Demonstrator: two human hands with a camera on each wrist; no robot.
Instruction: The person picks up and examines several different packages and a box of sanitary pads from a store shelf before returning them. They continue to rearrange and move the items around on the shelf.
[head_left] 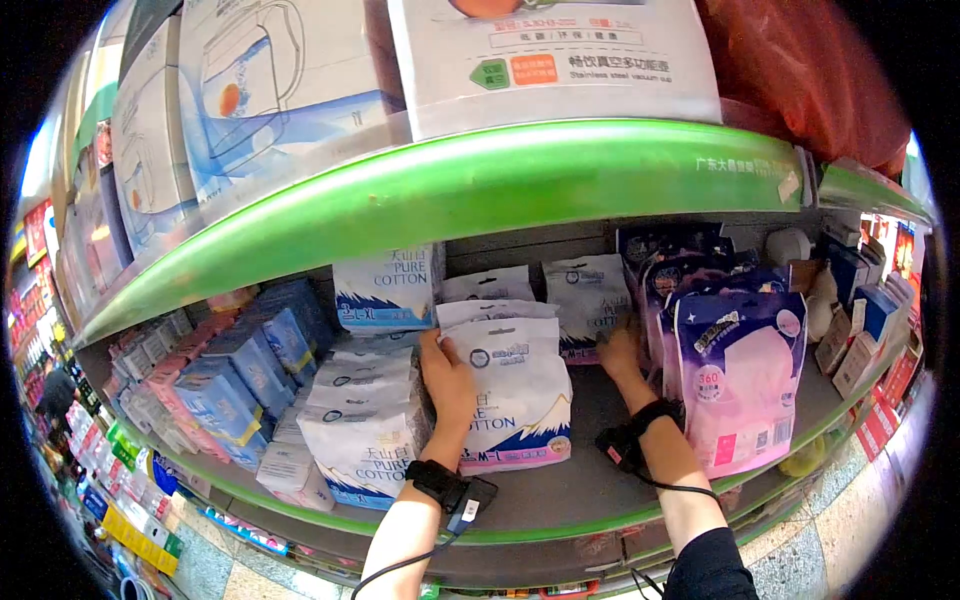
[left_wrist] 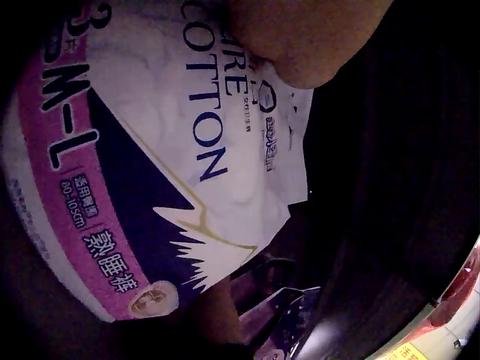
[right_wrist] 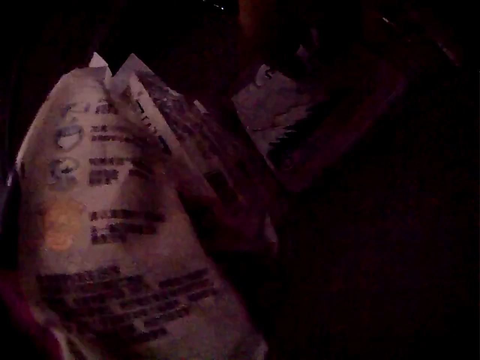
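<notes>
In the head view the left hand (head_left: 448, 388) lies against the left side of a white and pink M-L cotton pack (head_left: 515, 390), its fingers at the upper edge. The left wrist view shows that pack (left_wrist: 217, 135) close up, with part of the left hand (left_wrist: 307, 37) over its top. Farther back, the right hand (head_left: 622, 352) reaches to the right edge of another white pack (head_left: 580, 290) at the rear of the shelf; its fingertips are partly hidden. The right wrist view is very dark, with printed packaging (right_wrist: 112, 202) at left.
White cotton packs (head_left: 365, 430) stand left of the left hand, with blue boxes (head_left: 225, 395) beyond. Purple and pink packs (head_left: 742, 380) stand right of the right forearm. A green shelf edge (head_left: 480, 185) runs overhead, with large boxes (head_left: 560, 70) above it.
</notes>
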